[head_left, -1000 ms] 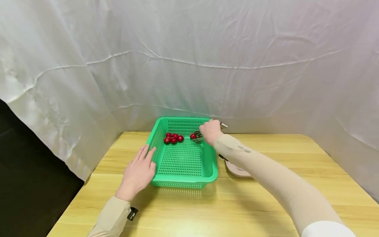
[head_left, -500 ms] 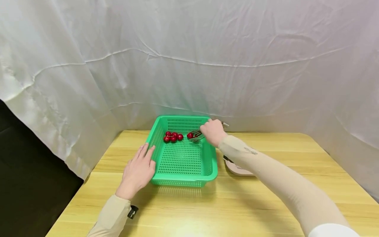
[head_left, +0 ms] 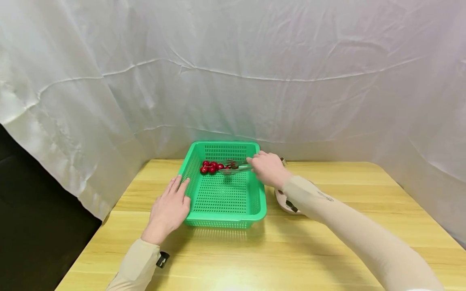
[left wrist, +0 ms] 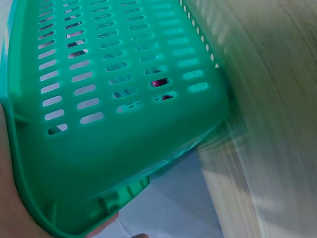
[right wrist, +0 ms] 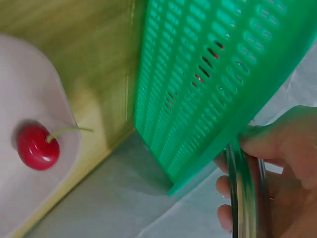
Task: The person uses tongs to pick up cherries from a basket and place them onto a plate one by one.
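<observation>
My left hand [head_left: 169, 208] rests with extended fingers on the left rim of a green perforated plastic basket [head_left: 225, 217]. From the right, my right hand [head_left: 270, 167] reaches over the basket, gripping metal tongs [head_left: 228, 171] with fork-like, slotted ends. Those ends lie low in the basket, overlapping a dark red cherry, beside a cluster of several cherries [head_left: 212, 169]. In the right wrist view, the tong arms [right wrist: 247, 198] run between thumb and fingers. That view shows the tong ends hidden by the basket wall [right wrist: 198, 74].
A pale dish [head_left: 282, 202] stands right of the basket, partly under my right forearm. One cherry [right wrist: 37, 148] with a green stem lies in it. The wooden table [head_left: 218, 262] reaches back to a hanging pale cloth [head_left: 233, 101].
Tong ends have moved left with a cherry, toward the cluster, and now spread lower over the basket floor. My right hand has shifted slightly right and nearer. My left hand has stayed.
</observation>
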The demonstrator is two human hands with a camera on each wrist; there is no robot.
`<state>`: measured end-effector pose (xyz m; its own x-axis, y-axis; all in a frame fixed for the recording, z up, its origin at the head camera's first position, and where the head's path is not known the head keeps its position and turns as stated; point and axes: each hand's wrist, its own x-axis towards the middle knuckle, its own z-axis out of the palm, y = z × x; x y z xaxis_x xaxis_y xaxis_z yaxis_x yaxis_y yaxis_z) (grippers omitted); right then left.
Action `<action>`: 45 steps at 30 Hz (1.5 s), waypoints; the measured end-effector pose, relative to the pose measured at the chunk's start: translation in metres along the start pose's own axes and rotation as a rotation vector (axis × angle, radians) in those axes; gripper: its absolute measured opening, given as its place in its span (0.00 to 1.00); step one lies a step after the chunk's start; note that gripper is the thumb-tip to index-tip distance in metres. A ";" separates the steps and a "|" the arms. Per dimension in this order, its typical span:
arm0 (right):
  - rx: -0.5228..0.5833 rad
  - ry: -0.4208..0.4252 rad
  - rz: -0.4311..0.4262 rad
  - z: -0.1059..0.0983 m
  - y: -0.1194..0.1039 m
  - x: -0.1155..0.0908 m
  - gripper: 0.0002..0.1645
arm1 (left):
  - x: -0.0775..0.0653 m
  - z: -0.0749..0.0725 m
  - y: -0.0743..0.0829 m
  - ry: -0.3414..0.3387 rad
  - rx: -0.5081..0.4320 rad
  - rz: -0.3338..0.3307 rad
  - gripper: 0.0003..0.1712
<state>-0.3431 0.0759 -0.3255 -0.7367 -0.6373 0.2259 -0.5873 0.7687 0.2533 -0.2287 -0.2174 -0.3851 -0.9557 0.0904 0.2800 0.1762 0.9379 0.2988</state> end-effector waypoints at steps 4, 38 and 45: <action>0.069 0.035 -0.003 0.001 -0.001 -0.010 0.26 | 0.000 0.000 0.000 -0.002 -0.002 -0.001 0.31; 0.259 0.334 0.131 -0.021 0.041 -0.120 0.29 | -0.001 -0.005 -0.007 -0.027 0.006 -0.002 0.32; 0.248 0.309 0.163 -0.017 0.052 -0.140 0.29 | -0.001 -0.006 -0.009 -0.027 0.009 -0.006 0.32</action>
<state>-0.2647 0.2037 -0.3279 -0.7135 -0.4638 0.5252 -0.5625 0.8261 -0.0347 -0.2278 -0.2279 -0.3821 -0.9627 0.0936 0.2539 0.1685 0.9416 0.2917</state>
